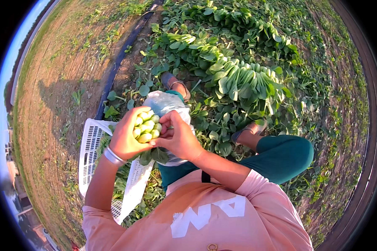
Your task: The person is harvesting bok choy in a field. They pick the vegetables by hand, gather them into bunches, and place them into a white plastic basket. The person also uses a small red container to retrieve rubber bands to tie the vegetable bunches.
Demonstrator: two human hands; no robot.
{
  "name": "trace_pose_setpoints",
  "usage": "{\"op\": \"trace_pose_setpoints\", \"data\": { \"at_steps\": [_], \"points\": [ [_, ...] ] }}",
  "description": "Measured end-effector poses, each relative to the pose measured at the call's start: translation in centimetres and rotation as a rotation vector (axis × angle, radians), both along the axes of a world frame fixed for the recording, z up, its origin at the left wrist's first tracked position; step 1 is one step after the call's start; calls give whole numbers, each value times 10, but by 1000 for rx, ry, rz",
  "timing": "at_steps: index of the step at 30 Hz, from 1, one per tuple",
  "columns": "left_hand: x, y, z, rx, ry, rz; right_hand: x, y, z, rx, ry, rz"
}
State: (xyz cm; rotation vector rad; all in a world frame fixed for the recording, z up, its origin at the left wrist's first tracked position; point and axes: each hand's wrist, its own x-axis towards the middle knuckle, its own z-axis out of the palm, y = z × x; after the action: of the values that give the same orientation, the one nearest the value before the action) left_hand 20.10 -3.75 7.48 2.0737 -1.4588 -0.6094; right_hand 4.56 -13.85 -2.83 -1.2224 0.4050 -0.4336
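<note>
My left hand (129,133), with a pale band at its wrist, wraps around a bunch of bok choy (147,126). The pale, rounded stem ends face up towards me, and dark leaves hang out below the hands. My right hand (179,135) closes in on the bunch from the right with curled fingers, its thumb meeting my left thumb at the near side. Whether those fingers also pinch something thin cannot be made out. Under the hands, a clear plastic sheet or bag (166,102) covers my left leg.
A white plastic crate (89,153) with greens inside stands at my left. Rows of laid-out bok choy (238,77) lie ahead on leafy ground. A dark hose (121,59) runs along the soil to the left. My sandalled feet (249,131) are set apart.
</note>
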Motion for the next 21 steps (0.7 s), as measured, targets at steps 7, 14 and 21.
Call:
{"op": "trace_pose_setpoints", "data": {
  "at_steps": [7, 14, 21],
  "points": [
    [9, -14, -7, -32, 51, 55, 13, -18, 19, -10, 41, 33],
    [-34, -13, -33, -57, 98, 355, 12, -47, 49, -761, -173, -152],
    [-53, -8, -29, -21, -65, 434, -20, -248, -120, -621, 300, -379]
  ]
}}
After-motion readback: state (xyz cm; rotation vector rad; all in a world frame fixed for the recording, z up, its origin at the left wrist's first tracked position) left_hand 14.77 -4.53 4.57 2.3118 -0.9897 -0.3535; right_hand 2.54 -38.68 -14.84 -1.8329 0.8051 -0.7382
